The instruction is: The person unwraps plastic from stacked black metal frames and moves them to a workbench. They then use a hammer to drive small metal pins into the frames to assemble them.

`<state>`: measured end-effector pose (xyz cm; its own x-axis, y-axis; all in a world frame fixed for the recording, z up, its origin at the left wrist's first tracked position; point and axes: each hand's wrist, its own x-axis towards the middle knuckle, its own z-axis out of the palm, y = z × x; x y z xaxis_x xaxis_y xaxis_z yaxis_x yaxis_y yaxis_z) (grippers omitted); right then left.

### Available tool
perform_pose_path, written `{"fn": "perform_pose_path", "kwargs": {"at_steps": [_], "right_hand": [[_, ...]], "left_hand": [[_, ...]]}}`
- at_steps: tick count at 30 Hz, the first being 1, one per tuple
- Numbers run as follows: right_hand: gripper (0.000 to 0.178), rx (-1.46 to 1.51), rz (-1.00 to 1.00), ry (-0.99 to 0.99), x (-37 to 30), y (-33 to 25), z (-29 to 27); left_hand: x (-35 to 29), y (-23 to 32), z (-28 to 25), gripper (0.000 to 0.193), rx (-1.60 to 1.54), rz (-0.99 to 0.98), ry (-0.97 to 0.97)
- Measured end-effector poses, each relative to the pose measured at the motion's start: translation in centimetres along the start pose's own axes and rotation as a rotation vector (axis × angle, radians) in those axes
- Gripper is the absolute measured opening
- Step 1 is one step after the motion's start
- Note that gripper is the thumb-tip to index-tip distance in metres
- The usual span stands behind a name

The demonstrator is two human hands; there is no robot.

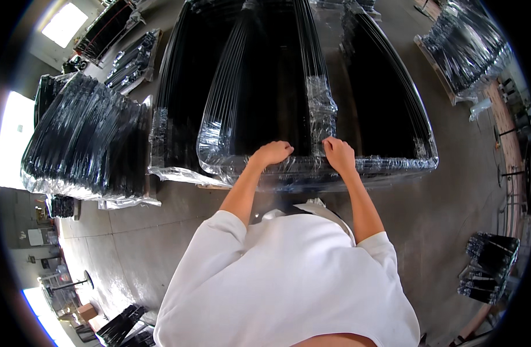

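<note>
In front of me lies a large stack of black frames (224,95) bound in clear plastic film (321,98), long bars running away from me. At its near edge, my left hand (272,153) is closed, with the fingers curled in toward the middle. My right hand (339,154) is closed as well, a short way to the right, beside the film-wrapped bar. What the fingers hold is hidden; both hands touch or hover at the wrapped near edge (381,165). More black frames (387,92) lie on the right side of the stack.
To the left stands another film-wrapped stack of black parts (83,139). A wrapped bundle (468,49) rests on a pallet at the far right. Smaller wrapped bundles (492,266) stand at the lower right. Concrete floor (127,231) surrounds the stacks; a cardboard box (87,312) sits lower left.
</note>
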<state>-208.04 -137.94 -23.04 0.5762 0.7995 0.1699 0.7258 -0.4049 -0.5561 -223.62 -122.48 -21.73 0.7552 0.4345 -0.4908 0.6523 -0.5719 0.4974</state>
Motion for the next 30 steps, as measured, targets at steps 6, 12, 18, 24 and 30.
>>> {"fn": "perform_pose_path", "kwargs": {"at_steps": [6,12,18,24,30], "right_hand": [[0.022,0.035,0.008,-0.025,0.3,-0.6,-0.4],[0.039,-0.011,0.092,-0.104,0.0,-1.0,-1.2],[0.056,-0.051,0.213,-0.144,0.3,-1.5,-0.9],[0.052,0.093,0.267,-0.173,0.3,-0.9,-1.0],[0.042,-0.056,0.175,-0.11,0.1,-0.3,-0.4]], "left_hand": [[0.3,-0.5,0.0,0.038,-0.044,0.009,-0.02],[0.3,0.2,0.0,0.04,0.008,-0.015,-0.022],[-0.3,-0.2,0.2,0.045,0.003,0.0,-0.001],[-1.0,0.7,-0.4,0.047,-0.019,0.002,0.032],[-0.4,-0.6,1.4,0.043,-0.071,0.127,0.32]]}}
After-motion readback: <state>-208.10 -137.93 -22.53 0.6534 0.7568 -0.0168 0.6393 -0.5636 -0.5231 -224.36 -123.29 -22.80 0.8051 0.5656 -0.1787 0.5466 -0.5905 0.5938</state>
